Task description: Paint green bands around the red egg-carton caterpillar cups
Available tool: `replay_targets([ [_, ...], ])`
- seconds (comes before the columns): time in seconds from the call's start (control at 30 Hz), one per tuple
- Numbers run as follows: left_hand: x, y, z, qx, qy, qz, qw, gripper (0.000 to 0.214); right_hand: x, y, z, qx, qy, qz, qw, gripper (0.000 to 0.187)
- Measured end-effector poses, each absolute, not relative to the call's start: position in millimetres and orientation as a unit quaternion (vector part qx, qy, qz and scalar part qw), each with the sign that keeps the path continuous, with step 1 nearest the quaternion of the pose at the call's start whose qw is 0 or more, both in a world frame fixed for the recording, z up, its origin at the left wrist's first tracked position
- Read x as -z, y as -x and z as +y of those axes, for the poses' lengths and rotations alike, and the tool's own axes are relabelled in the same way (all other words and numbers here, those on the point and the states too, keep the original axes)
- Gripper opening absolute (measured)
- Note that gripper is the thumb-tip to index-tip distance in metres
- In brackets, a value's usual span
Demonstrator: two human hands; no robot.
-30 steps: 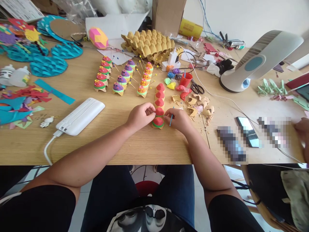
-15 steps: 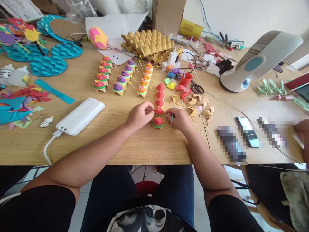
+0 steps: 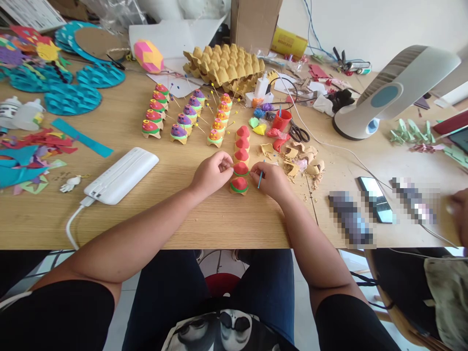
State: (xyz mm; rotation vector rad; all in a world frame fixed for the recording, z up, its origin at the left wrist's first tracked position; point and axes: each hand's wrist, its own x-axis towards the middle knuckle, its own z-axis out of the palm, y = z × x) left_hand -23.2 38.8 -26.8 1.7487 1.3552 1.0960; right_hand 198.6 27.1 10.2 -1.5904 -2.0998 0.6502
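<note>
A row of egg-carton cups (image 3: 242,155) topped with red clay domes runs away from me in front of my body. Green clay bands the base of the nearest dome (image 3: 239,184), and a thin green strip shows under the second one. My left hand (image 3: 215,171) touches the left side of that second cup, its thumb and forefinger pinched together; what they hold, if anything, is too small to see. On the opposite side, my right hand (image 3: 271,178) has its fingertips against the cup. A thin blue stick (image 3: 261,176) is tucked between its curled fingers.
Finished-looking red, purple (image 3: 187,115) and orange rows stand behind, with pins sticking out. Carton scraps (image 3: 309,161), scissors (image 3: 299,132) and a red cup (image 3: 281,120) lie to the right, near a white fan (image 3: 380,97). A white power bank (image 3: 122,175) sits left. Another person's hand (image 3: 459,214) is at far right.
Both hands stay at the second cup with barely any shift. The blue stick tilts slightly differently in my right hand. The other person's hand at far right has moved a little.
</note>
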Motion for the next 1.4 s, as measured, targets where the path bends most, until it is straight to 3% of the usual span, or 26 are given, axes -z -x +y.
replay_targets([
  [0.5, 23.2, 23.4, 39.1, -0.406, -0.669, 0.535, 0.318, 0.015, -8.5, -196.6, 27.5, -0.214, 0.561, -0.774, 0.198, 0.019],
  [0.73, 10.7, 25.2, 33.9, -0.325, -0.694, 0.594, 0.245, 0.020, -9.3, -196.6, 25.1, -0.171, 0.580, -0.749, 0.271, 0.015],
  [0.87, 5.5, 24.5, 29.8, -0.294, -0.704, 0.601, 0.238, 0.027, -7.9, -192.7, 21.4, -0.213, 0.581, -0.739, 0.268, 0.011],
  [1.03, 10.6, 22.9, 32.3, -0.338, -0.684, 0.570, 0.305, 0.025, -1.9, -187.1, 20.2, -0.312, 0.564, -0.714, 0.272, 0.016],
  [1.27, 11.8, 14.7, 37.3, -0.477, -0.530, 0.468, 0.522, 0.024, -0.7, -184.0, 23.1, -0.563, 0.489, -0.515, 0.423, 0.028],
  [1.4, 3.1, 10.2, 35.4, -0.509, -0.386, 0.436, 0.634, 0.029, -0.4, -181.0, 23.3, -0.640, 0.427, -0.441, 0.463, 0.038],
])
